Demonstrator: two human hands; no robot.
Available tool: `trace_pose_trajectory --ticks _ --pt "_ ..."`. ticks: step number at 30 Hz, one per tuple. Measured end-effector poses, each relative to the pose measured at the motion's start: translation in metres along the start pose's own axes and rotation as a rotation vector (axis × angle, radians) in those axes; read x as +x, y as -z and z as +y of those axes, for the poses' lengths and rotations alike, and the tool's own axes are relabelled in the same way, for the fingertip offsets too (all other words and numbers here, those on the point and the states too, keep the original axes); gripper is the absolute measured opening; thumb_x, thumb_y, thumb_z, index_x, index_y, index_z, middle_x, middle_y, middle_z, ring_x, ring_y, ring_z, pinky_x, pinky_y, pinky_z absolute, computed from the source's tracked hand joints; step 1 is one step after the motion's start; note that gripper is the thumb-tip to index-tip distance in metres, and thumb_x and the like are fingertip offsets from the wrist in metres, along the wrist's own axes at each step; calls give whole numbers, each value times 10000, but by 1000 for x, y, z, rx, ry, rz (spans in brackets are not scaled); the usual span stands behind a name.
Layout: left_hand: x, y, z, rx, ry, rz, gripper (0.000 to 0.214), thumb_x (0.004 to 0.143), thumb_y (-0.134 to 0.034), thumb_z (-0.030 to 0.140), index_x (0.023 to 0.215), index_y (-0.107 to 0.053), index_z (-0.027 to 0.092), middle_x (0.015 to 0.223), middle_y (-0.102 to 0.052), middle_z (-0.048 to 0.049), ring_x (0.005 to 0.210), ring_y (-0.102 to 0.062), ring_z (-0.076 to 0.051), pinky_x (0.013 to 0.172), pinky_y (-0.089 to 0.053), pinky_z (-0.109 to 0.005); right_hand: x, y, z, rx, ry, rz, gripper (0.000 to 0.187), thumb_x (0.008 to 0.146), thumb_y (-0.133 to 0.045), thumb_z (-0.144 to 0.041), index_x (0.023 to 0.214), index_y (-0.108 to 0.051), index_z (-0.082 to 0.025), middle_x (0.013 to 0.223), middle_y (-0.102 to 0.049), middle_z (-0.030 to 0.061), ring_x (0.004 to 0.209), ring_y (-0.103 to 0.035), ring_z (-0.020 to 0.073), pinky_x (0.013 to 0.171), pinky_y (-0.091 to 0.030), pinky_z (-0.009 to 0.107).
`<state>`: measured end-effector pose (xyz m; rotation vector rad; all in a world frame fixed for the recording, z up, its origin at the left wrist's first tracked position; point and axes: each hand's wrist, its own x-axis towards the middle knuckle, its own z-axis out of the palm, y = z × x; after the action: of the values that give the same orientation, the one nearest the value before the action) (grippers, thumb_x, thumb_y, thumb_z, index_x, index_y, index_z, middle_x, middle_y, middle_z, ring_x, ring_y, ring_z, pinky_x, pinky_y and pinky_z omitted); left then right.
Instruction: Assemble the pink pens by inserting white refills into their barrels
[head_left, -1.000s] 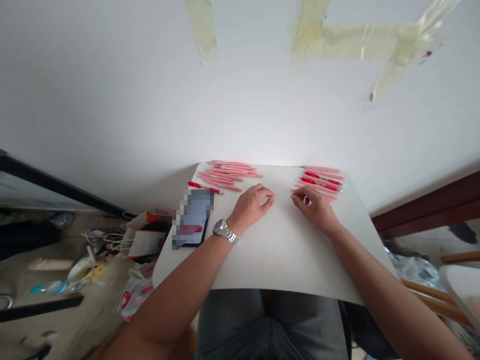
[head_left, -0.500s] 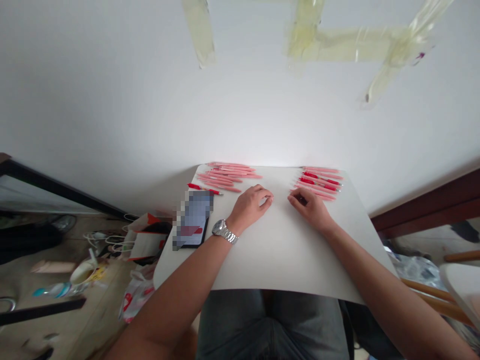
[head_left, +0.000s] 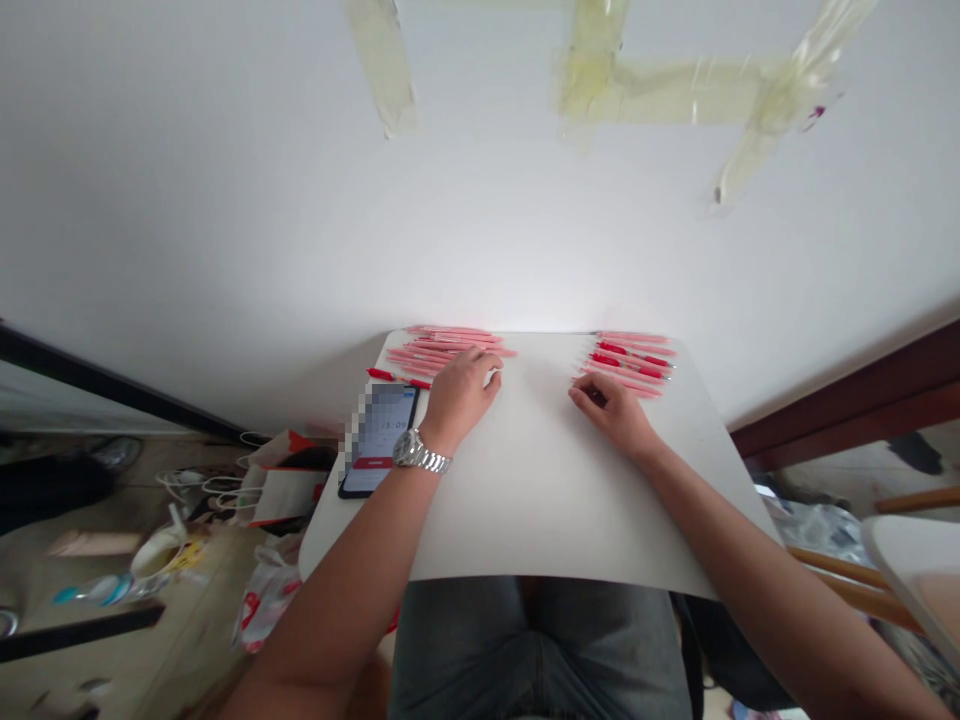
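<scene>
My left hand [head_left: 461, 390], with a metal-band watch [head_left: 420, 452] on the wrist, reaches over the near edge of the left group of pink pens [head_left: 442, 345]. Its fingers are bent and the thumb stands apart from them; I see no pen in its grasp. Part of a red pen [head_left: 397, 378] goes behind this hand. My right hand [head_left: 611, 410] rests on the table, loosely curled with thumb and forefinger close together and nothing visible in it. Just beyond it lies the right group of pink pens [head_left: 637, 338], with red pens [head_left: 630, 362] among them.
A phone [head_left: 375, 440], partly blurred out, lies left on the white table [head_left: 540, 500]. The wall [head_left: 495, 200] with yellowed tape [head_left: 675, 92] rises behind. Bags [head_left: 289, 480], a bottle [head_left: 97, 590] and a cup [head_left: 157, 553] stand or lie on the floor at left.
My left hand has moved left and away from me, from the table's middle to the left pens, and its thumb and forefinger have parted. My right hand has stayed nearly still.
</scene>
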<state>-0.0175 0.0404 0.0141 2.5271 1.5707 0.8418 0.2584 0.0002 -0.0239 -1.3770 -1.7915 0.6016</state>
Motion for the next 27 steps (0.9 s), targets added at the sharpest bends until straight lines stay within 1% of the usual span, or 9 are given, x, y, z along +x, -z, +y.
trace_pose_trajectory --ticks 3,6,8,10,13,16,20,27 --pt "1 10 -12 70 71 58 151 971 -599 187 1036 -719 252 1088 -715 -61 1038 -673 -262 839 -535 -365 0 0 0 1 -1 -2 265 978 -606 -465 906 -652 -214 819 -671 34 689 -548 176 632 -446 310" --pt "0 17 -22 117 130 56 184 935 -603 145 1000 -740 249 1058 -706 -68 983 -665 -270 838 -537 -382 0 0 0 2 -8 -5 255 980 -608 -454 909 -653 -213 823 -670 34 687 -542 174 636 -440 310" --pt "0 19 -27 121 141 46 246 896 -605 96 1013 -759 249 1046 -696 -75 1014 -654 -279 893 -538 -399 -1 1 1 4 -13 -4 256 980 -609 -454 907 -654 -213 822 -670 34 681 -538 173 632 -437 310" --pt "-1 20 -30 114 138 29 269 867 -628 86 1032 -771 243 1049 -688 -83 1035 -644 -285 953 -533 -421 -1 1 1 9 -11 -1 259 980 -611 -457 907 -654 -213 825 -672 36 690 -543 176 633 -440 309" --pt "-3 21 -32 108 134 -8 266 849 -663 105 1048 -777 240 1082 -681 -87 1039 -633 -287 989 -528 -445 -1 1 2 23 -6 1 262 982 -611 -459 910 -652 -210 817 -658 33 702 -545 176 636 -436 305" --pt "-5 21 -31 138 133 -51 279 864 -628 91 1051 -770 241 1112 -670 -90 1059 -626 -288 992 -525 -448 -1 1 2 32 -5 -2 261 987 -610 -453 914 -650 -205 808 -644 28 691 -531 168 634 -421 305" --pt "-7 21 -30 163 122 -97 281 868 -607 68 1036 -760 234 1096 -651 -96 1072 -621 -286 1001 -519 -440 -1 2 2 41 -9 -6 262 985 -612 -452 910 -649 -203 796 -635 25 685 -528 167 633 -417 308" --pt "-8 17 -28 179 113 -93 256 876 -601 59 1003 -752 223 1106 -633 -115 1093 -606 -303 996 -513 -449 -1 2 1 39 -20 -3 256 980 -619 -445 902 -649 -203 791 -623 19 665 -506 158 622 -404 306"
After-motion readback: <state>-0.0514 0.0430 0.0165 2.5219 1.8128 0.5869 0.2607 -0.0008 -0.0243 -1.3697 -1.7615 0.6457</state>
